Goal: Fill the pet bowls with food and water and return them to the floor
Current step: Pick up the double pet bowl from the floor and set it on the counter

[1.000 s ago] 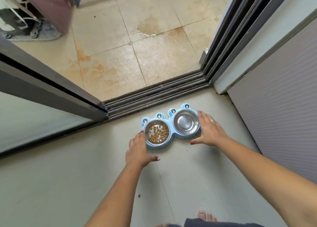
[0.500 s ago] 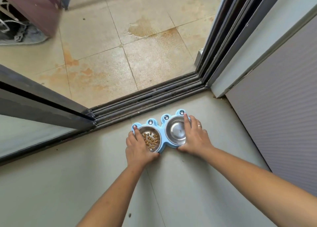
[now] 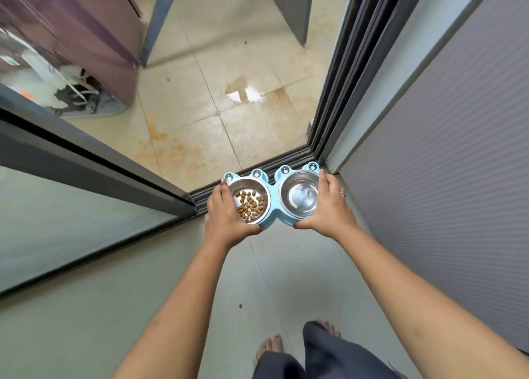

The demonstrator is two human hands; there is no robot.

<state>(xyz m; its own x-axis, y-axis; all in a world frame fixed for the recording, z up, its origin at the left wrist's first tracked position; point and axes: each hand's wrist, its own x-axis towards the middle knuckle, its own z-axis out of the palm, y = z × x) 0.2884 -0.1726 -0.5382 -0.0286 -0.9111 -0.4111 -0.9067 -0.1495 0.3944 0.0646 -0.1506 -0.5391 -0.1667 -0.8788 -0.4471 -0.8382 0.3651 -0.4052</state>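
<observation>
A light blue double pet feeder with frog-eye knobs holds two steel bowls. The left bowl has several brown kibble pieces in it. The right bowl looks shiny, and I cannot tell whether water is in it. My left hand grips the feeder's left end, thumb under the near edge. My right hand grips the right end. The feeder is held up in the air in front of me, over the sliding door track.
A glass sliding door panel runs along my left, a grey ribbed wall along my right. Beyond the track lies a tiled floor with a wet puddle, a purple cabinet and shoes. My bare feet stand on the grey floor.
Both hands closed on the feeder's ends and lifted it off the grey floor. The view rose as I stood, and the feeder now sits higher, over the door track.
</observation>
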